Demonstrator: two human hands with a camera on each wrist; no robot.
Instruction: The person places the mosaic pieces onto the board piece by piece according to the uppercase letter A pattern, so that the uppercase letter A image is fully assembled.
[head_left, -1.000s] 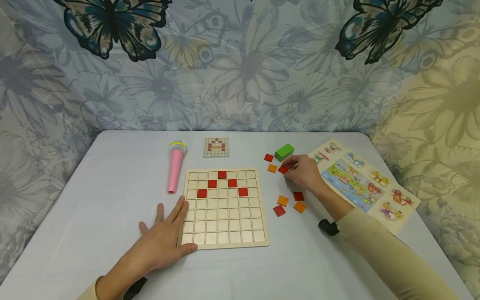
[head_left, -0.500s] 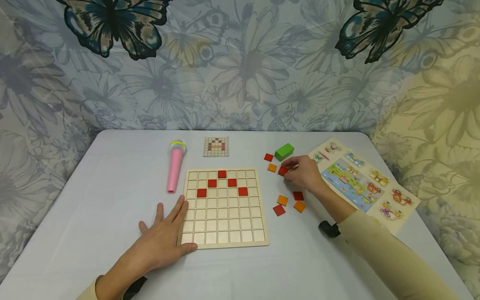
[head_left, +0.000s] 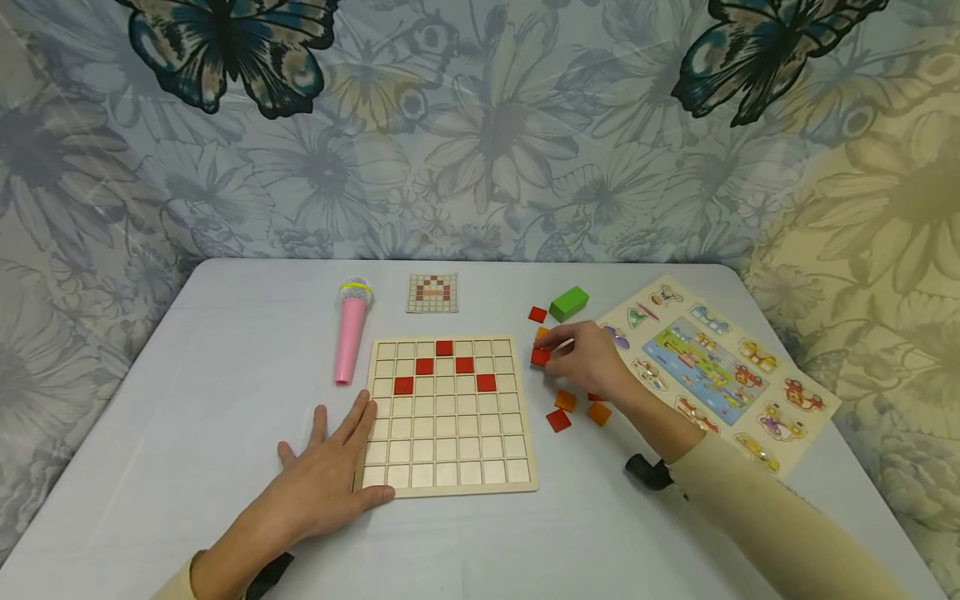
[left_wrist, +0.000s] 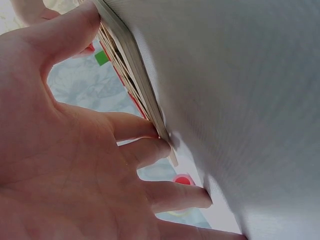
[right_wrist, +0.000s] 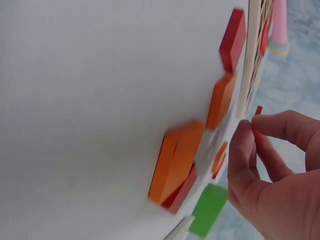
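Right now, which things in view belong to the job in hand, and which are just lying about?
Apparently part of the job:
grid board, touched by the left hand
red tile, pinched by the right hand
loose red tiles and orange tiles
pattern card

Apparently just lying about:
pink microphone
green block
picture puzzle board

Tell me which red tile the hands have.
The red tile pinched by the right hand, right of the grid board; other visible red tiles lie in the board or on the table.
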